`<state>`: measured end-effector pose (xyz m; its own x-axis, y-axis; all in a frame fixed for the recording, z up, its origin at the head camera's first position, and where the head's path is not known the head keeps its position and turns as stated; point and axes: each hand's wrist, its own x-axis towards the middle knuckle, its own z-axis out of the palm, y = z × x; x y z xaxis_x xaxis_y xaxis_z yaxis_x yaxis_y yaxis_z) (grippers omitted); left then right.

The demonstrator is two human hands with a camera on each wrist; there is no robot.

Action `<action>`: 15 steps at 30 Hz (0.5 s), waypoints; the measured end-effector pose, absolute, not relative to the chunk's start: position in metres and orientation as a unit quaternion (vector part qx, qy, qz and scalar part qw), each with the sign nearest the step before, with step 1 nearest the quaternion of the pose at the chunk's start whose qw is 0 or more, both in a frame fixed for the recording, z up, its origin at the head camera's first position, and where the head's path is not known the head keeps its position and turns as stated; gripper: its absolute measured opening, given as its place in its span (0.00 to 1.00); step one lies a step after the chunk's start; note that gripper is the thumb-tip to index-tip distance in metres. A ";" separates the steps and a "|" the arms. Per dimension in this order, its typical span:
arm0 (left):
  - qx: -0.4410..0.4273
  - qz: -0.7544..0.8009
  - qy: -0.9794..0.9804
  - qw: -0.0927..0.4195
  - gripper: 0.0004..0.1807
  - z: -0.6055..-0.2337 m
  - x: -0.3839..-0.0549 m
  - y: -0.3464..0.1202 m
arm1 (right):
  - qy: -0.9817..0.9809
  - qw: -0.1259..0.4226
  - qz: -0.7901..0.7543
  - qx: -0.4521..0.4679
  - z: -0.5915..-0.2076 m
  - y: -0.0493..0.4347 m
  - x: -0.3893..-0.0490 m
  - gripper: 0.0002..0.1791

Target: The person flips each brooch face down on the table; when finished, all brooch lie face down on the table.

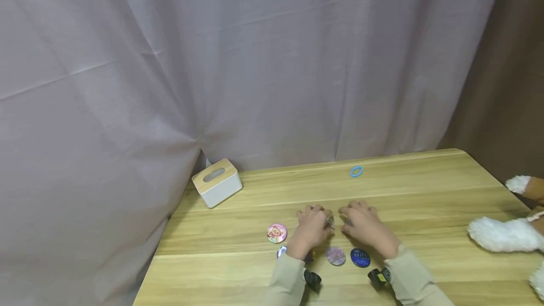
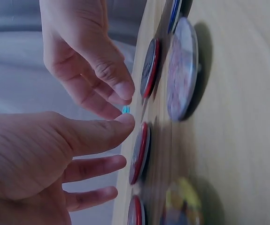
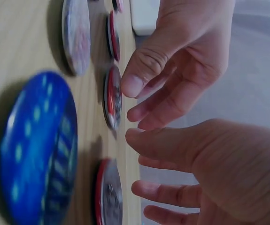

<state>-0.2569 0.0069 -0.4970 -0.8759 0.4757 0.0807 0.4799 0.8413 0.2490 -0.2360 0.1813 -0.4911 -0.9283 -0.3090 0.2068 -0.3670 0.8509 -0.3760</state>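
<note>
Round pin badges lie flat on a wooden table. In the head view my left hand is over the middle of them, a badge beside its fingers. My right hand hovers opposite, partly hiding another badge. Nothing sits between the fingers of either hand. The left wrist view shows my left thumb right by a red-rimmed badge. In the right wrist view a second red-rimmed badge lies near my right fingers. Closer to me are a lilac badge and a blue badge.
A pink badge lies left of my left hand, with a partly hidden blue-and-white badge below it. A tissue box stands at the back left. Toward the back lies a blue ring. White plush juts in at right.
</note>
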 end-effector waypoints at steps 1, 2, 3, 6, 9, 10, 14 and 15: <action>-0.247 -0.131 -0.960 0.008 0.25 -0.497 -0.257 0.005 | -0.960 0.067 0.207 0.179 -0.491 0.179 -0.237 0.22; -0.246 -0.132 -0.960 0.008 0.26 -0.497 -0.257 0.003 | -0.960 0.065 0.205 0.181 -0.492 0.176 -0.238 0.23; -0.244 -0.131 -0.961 0.009 0.26 -0.497 -0.256 0.002 | -0.960 0.064 0.203 0.183 -0.493 0.175 -0.239 0.23; -0.242 -0.125 -0.962 0.014 0.25 -0.498 -0.255 -0.003 | -0.960 0.059 0.196 0.192 -0.496 0.171 -0.241 0.23; -0.236 -0.128 -0.963 0.018 0.23 -0.499 -0.254 -0.008 | -0.959 0.055 0.191 0.202 -0.497 0.167 -0.242 0.22; -0.234 -0.129 -0.963 0.018 0.22 -0.499 -0.254 -0.010 | -0.959 0.053 0.190 0.205 -0.497 0.166 -0.242 0.22; -0.228 -0.131 -0.965 0.024 0.16 -0.500 -0.254 -0.014 | -0.957 0.047 0.187 0.215 -0.498 0.160 -0.244 0.19; -0.228 -0.129 -0.965 0.027 0.15 -0.500 -0.254 -0.015 | -0.957 0.046 0.185 0.216 -0.498 0.159 -0.244 0.19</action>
